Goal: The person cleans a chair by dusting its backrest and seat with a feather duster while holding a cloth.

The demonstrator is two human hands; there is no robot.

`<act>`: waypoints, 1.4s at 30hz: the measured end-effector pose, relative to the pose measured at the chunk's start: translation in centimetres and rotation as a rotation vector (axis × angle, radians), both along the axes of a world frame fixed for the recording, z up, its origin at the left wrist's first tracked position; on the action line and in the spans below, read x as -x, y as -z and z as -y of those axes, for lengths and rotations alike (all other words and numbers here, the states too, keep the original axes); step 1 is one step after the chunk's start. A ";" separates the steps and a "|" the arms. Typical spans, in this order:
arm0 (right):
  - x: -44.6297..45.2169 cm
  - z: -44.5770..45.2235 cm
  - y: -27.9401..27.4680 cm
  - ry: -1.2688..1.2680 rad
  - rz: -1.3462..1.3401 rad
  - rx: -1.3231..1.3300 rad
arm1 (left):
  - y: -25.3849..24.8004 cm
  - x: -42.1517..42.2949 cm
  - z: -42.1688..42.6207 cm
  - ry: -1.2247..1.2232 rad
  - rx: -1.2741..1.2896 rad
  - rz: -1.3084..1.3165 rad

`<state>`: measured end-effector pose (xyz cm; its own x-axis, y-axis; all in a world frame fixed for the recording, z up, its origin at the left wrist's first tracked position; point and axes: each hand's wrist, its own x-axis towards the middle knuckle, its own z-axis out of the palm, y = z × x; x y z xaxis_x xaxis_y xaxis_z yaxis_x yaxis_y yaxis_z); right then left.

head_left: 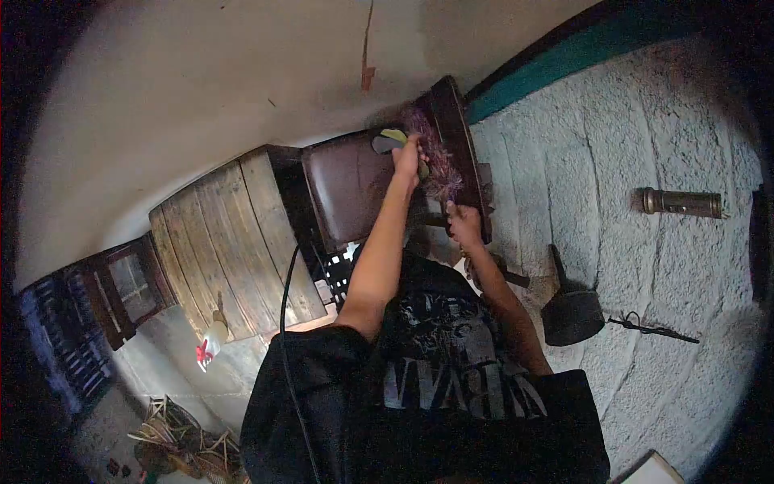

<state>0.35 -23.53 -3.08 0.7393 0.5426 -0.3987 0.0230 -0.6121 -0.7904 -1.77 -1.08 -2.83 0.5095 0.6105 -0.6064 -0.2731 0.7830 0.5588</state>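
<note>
My left hand (409, 160) is closed around a flat grey and yellow-green thing (392, 141); its exact kind I cannot make out. My right hand (465, 225) grips the lower end of a fluffy purple duster (440, 171), whose handle is mostly hidden by the fingers. The duster lies along the dark wooden board (453, 129) of a chair, partly blurred. Just left of my left hand is the chair's brown padded seat (343, 189).
A plank-topped wooden table (230, 234) stands left of the chair, with a red-topped spray bottle (213, 340) at its edge. On the right, a dark pan (572, 317) and a metal cylinder (684, 203) are by the rough pale wall. A black cable (285, 339) hangs near my left arm.
</note>
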 end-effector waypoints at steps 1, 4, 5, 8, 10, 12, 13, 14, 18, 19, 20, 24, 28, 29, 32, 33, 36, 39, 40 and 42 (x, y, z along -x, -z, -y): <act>-0.4 0.6 0.7 0.021 -0.051 -0.022 | 0.1 -0.1 -0.1 -0.011 0.008 0.037; -0.3 1.4 2.6 -0.004 0.143 0.018 | -1.5 0.0 -0.4 -0.002 -0.034 -0.011; 0.0 1.0 1.7 -0.002 0.140 0.016 | -2.3 0.2 -0.4 -0.010 -0.049 -0.037; 0.5 2.1 0.9 0.050 0.070 0.076 | -0.8 0.1 -0.1 0.036 -0.028 -0.041; 1.2 2.5 -1.4 0.004 0.275 0.003 | -0.3 0.4 0.8 0.033 -0.011 -0.035; 0.9 3.5 -0.3 0.024 0.212 0.016 | -0.1 0.3 0.9 0.034 -0.014 -0.019; 0.9 4.2 -0.1 0.037 0.149 0.041 | 0.0 0.5 1.4 0.038 0.001 0.003; 1.0 5.0 0.2 0.047 0.150 0.038 | 0.2 0.7 2.1 0.041 0.020 0.026; 2.4 7.9 0.0 0.010 0.250 0.103 | -1.0 1.7 4.5 0.068 0.032 0.001; 2.8 8.9 -0.1 0.031 0.128 0.112 | -0.6 1.9 5.3 0.066 0.009 -0.054; 3.2 9.9 -0.2 0.037 0.123 0.107 | -0.1 2.0 6.1 0.064 -0.014 -0.107; 5.7 14.3 -0.7 0.009 0.120 -0.063 | -0.9 3.5 9.7 0.099 -0.056 -0.049; 7.8 19.0 -2.6 0.014 -0.002 0.018 | 0.4 5.1 13.1 0.128 -0.011 -0.076; 8.3 20.5 -2.1 0.024 -0.011 0.015 | 1.0 5.6 14.2 0.156 -0.009 -0.062; 9.3 24.1 -2.6 -0.031 0.118 0.084 | -0.3 7.4 17.6 0.169 -0.052 -0.099; 9.8 24.9 -2.7 -0.023 0.108 0.077 | -0.5 7.9 18.6 0.177 -0.059 -0.108; 11.1 28.0 -1.6 0.032 0.067 0.048 | -0.8 9.0 22.0 0.179 -0.007 -0.190; 11.9 30.5 -1.0 0.012 0.131 0.040 | -0.3 10.3 24.5 0.197 -0.012 -0.041; 12.1 31.2 -1.2 0.007 0.128 0.031 | -0.7 10.7 25.4 0.224 -0.009 -0.115; 12.3 32.9 -1.6 -0.033 0.153 -0.066 | -1.1 11.5 26.6 0.235 0.004 -0.109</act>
